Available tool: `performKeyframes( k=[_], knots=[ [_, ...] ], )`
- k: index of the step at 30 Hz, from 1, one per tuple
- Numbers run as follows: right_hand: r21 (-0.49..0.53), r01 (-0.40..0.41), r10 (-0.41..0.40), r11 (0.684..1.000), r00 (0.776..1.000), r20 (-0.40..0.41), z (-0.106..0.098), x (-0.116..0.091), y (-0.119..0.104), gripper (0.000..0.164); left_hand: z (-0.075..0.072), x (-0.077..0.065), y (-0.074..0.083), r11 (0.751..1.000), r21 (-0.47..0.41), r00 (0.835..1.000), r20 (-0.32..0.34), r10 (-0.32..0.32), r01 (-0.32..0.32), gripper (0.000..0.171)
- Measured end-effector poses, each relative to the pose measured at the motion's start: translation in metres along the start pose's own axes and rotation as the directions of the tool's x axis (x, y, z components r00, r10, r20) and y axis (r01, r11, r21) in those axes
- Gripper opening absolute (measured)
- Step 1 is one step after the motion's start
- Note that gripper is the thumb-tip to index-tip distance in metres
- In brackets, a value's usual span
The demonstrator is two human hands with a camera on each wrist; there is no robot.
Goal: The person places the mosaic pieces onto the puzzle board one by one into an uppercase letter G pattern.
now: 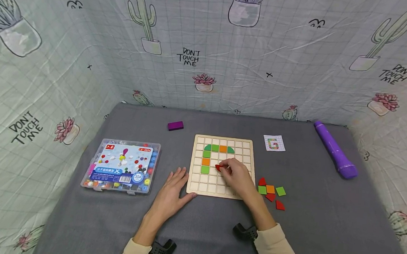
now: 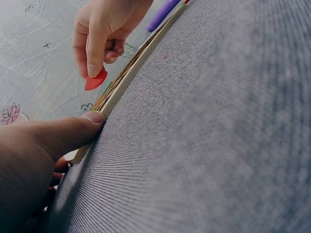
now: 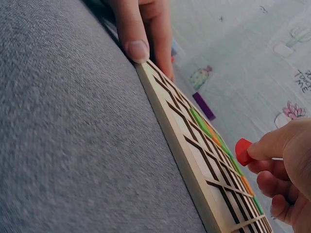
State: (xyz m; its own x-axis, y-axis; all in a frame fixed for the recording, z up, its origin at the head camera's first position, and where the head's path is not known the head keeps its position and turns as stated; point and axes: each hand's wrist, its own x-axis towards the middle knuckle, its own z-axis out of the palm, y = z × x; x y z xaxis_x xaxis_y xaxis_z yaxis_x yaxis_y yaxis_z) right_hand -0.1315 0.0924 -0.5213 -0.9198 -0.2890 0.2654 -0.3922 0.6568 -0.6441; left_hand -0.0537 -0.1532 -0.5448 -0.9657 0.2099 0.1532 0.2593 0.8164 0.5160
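My right hand pinches a red quarter-round tile between thumb and fingertips, above the middle of a wooden grid board. In the left wrist view the tile hangs with its curved edge down. Green and orange tiles lie in the board's cells, in a row along the upper part and a column down the left. My left hand lies at the lower left corner with fingers extended, its thumb touching the board's edge.
Several loose red, green and orange tiles lie right of the board. Behind them is a small pattern card. A purple microphone lies far right, a purple block at the back, and a clear case of beads at left.
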Motion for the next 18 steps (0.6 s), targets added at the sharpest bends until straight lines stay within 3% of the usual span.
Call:
performKeyframes(
  k=[18],
  knots=[
    [0.004, 0.076, -0.076, 0.997, 0.995, 0.063, 0.021, -0.006, -0.015, 0.008, 0.003, 0.0, -0.004, 1.0, 0.01, 1.0, 0.009, -0.004, 0.004, 0.073]
  ],
)
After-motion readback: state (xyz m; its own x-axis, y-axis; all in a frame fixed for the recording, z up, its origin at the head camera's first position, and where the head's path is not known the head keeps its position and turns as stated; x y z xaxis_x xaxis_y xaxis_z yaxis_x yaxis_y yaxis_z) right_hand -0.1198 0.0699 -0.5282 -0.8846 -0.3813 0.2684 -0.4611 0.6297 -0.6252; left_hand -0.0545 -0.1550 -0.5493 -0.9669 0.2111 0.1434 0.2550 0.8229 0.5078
